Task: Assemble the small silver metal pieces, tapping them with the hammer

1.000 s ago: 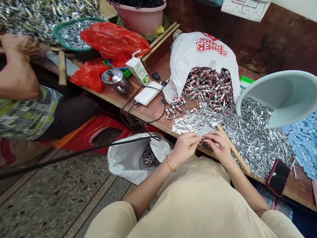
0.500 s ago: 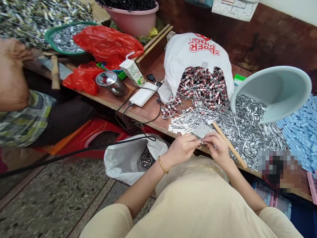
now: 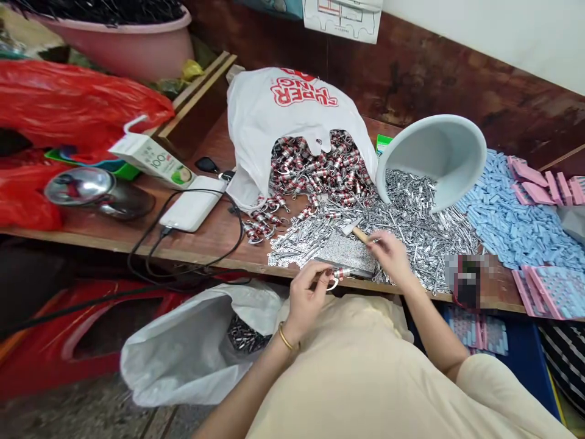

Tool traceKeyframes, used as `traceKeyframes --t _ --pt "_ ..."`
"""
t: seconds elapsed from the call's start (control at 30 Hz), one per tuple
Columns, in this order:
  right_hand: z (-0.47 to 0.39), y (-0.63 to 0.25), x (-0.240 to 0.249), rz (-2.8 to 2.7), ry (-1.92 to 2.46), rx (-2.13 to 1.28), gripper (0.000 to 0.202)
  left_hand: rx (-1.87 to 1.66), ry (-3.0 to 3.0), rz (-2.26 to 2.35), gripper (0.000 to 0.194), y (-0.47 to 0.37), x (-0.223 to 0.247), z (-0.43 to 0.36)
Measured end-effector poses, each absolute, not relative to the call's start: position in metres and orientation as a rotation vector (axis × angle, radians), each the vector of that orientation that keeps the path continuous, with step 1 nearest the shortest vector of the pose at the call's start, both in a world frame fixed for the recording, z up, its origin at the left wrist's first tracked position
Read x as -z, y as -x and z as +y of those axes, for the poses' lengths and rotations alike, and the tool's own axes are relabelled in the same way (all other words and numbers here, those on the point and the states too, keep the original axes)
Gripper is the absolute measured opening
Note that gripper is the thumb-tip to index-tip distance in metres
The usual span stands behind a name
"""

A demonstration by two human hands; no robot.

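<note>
Between the fingertips of my left hand [image 3: 311, 289] is a small silver metal fitting [image 3: 340, 274] with a curved hook or ring. It is held just past the table edge. My right hand [image 3: 388, 253] is closed around the wooden handle of a hammer [image 3: 361, 235], close to its head. The hammer head sits over a flat grey speckled block [image 3: 342, 251] lying among loose silver metal strips [image 3: 297, 238]. Much of the handle is hidden by my right hand.
A white plastic bag [image 3: 292, 100] spills red-and-silver fittings [image 3: 320, 164]. A grey tub [image 3: 439, 152] lies tipped on metal parts, beside blue pieces [image 3: 503, 207]. A power bank [image 3: 192, 204], juice carton [image 3: 148, 155] and metal cup [image 3: 100, 192] stand left. An open white sack [image 3: 183, 353] hangs below the edge.
My hands were together over the edge; now they are apart. My right hand has taken hold of the hammer, while my left keeps the fitting. The view has turned right.
</note>
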State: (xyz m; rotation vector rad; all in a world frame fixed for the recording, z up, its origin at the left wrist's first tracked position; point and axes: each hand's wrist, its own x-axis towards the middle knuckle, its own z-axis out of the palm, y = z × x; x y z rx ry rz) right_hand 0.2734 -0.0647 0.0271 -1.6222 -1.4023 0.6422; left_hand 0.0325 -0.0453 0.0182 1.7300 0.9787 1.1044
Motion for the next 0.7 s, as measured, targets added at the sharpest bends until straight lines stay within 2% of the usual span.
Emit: traceKeyframes --t 0.1,0.33,0.53,0.7 --pt "-0.051 -0.341 -0.026 -1.437 2.021 -0.092 0.021 -1.041 -1.568 0.996 0.019 -0.022 -0.01 -0.037" --pt "-0.033 -0.395 0.0 -1.748 2.244 0.084 0.025 -0.951 -1.442 0.922 0.023 -0.011 -0.001 -0.029" --pt "-0.047 -0.38 -0.011 -1.62 2.126 -0.033 0.014 -0.851 -1.374 0.917 0.024 0.005 0.011 -0.018" --pt "-0.063 -0.309 -0.027 -1.48 1.703 -0.575 0.019 -0.795 -1.35 1.023 0.017 0.014 0.025 -0.009"
